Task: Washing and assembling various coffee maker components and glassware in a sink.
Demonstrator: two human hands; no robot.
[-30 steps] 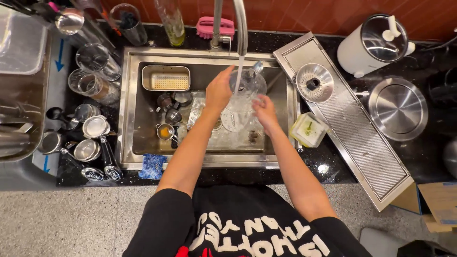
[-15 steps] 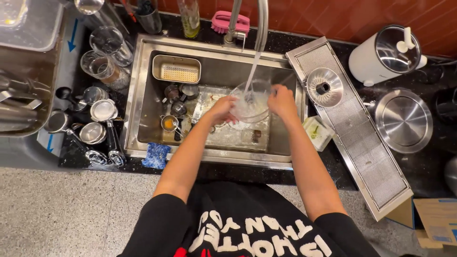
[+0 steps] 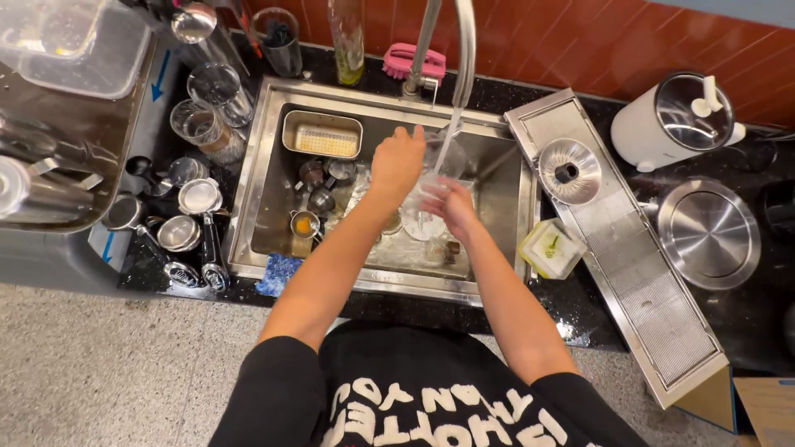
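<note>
Holding: the left hand [image 3: 399, 161] and the right hand [image 3: 447, 207] are both closed around a clear container [image 3: 431, 194] under the water stream [image 3: 447, 141].
Grip state: left fingers wrap the upper wall; the right hand cups the lower side. How tightly they clamp cannot be told.
Location: the container sits over the middle of the sink [image 3: 505, 194], toward its rear edge, below the faucet [image 3: 464, 50].
Handling: judged light, rigid, wet and slippery. Glass or plastic cannot be told, so treat it as fragile.
Hold points: the side wall, with a second hand under the base, appears safest.
Sink contents: small metal cups [image 3: 319, 186] lie at the left; a metal tray [image 3: 323, 135] rests in the rear left corner.
Counter: a blue sponge [image 3: 277, 273] lies on the front edge; a perforated drain board [image 3: 638, 273] spans the right rim.
</note>
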